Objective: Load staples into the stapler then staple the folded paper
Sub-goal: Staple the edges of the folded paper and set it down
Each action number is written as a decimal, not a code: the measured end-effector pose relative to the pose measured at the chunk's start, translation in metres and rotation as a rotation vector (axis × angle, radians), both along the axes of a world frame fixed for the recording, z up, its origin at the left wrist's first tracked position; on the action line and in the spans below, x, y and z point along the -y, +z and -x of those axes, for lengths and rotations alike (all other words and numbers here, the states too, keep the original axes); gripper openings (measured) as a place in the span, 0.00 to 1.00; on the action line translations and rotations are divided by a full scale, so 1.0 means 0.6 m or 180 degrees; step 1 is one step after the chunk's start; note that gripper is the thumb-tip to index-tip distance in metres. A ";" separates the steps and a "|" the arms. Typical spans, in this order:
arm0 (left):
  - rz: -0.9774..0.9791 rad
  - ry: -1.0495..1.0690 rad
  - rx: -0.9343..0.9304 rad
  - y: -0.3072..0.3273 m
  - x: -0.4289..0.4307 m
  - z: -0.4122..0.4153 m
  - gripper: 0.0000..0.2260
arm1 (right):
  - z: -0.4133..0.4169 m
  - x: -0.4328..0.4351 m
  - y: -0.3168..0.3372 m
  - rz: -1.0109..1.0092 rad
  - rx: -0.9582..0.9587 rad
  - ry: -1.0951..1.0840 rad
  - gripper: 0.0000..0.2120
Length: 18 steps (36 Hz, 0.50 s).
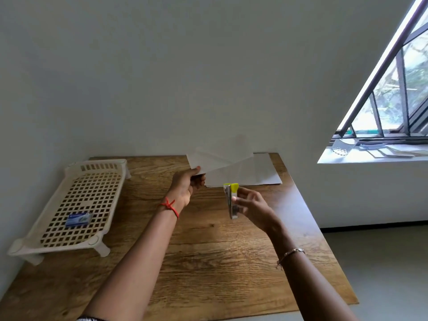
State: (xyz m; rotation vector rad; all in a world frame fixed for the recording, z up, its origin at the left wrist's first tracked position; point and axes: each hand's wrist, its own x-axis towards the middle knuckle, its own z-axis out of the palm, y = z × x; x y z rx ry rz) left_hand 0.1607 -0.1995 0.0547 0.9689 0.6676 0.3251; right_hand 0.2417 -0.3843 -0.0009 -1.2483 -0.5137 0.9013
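My left hand [188, 185] pinches the folded paper [220, 156] by its corner, lifted off the desk [208, 251] w/ the edge free for stapling. Right hand [252, 205] grips the stapler [231, 200] upright, prob. loaded; staple box [77, 219] sits in the tray [69, 205].

One counter [208, 262]; one lattice tray [76, 200]; one staple box [78, 219]; one stapler [232, 200]; two hands: left hand [185, 186], right hand [252, 206]; one folded paper [220, 154]; flat sheets [254, 172], number unclear.

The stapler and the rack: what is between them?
In the head view, the left hand and forearm, above bare table.
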 end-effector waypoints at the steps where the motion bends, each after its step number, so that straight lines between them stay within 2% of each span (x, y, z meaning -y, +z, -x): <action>1: -0.0003 0.0008 0.0020 0.002 0.002 -0.002 0.04 | -0.001 0.006 0.012 -0.0305 -0.0142 0.0079 0.27; 3: -0.0038 -0.0014 0.0037 0.006 0.005 -0.006 0.02 | -0.004 0.017 0.034 -0.0856 -0.0389 0.0122 0.22; 6: -0.0040 -0.0055 0.0132 0.014 0.012 -0.013 0.02 | -0.011 0.032 0.058 -0.1505 -0.0753 0.0186 0.23; 9: -0.0071 -0.0064 0.0243 0.026 0.024 -0.021 0.01 | -0.014 0.041 0.074 -0.2049 -0.0667 0.0485 0.22; 13: -0.0149 -0.0086 0.0354 0.038 0.041 -0.025 0.02 | -0.016 0.053 0.076 -0.1943 -0.0696 0.0792 0.26; 18: -0.0370 -0.0200 0.0378 0.055 0.060 -0.024 0.03 | -0.013 0.064 0.071 -0.1501 -0.0697 0.0294 0.28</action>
